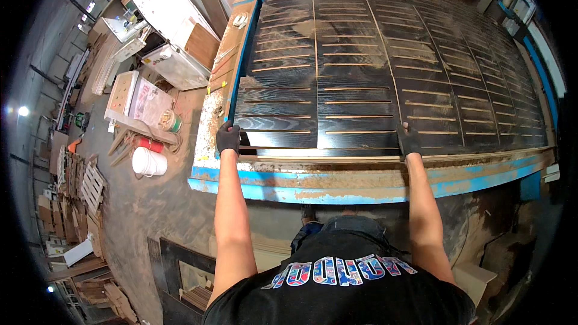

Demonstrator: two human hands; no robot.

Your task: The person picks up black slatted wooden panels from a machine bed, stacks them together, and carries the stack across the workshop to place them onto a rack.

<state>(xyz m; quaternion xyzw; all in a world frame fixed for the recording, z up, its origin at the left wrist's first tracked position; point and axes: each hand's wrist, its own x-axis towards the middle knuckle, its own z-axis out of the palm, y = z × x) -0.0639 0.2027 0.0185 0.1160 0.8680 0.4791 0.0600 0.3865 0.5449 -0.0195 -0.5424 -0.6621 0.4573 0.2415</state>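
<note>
Before me on a blue-edged machine bed (pixel 289 191) lie rows of black wood-grained panels with narrow slots that show pale wood inside. In a black glove, my left hand (pixel 229 138) is closed at the near left corner of the nearest black slotted panel (pixel 277 123), beside the blue side rail. My right hand (pixel 410 141), also gloved in black, grips near the seam at the right end of the shinier section (pixel 356 123). Fingers of both hands are partly hidden. Whether a single board or two span the space between my hands, I cannot tell.
Brown dust coats the bed's front ledge (pixel 337 171). To the left stand a control box (pixel 129 97), a white bucket (pixel 149 162) and a red container (pixel 149 144). Wood offcuts and a pallet (pixel 92 182) lie farther left. A dark frame (pixel 174 253) leans below.
</note>
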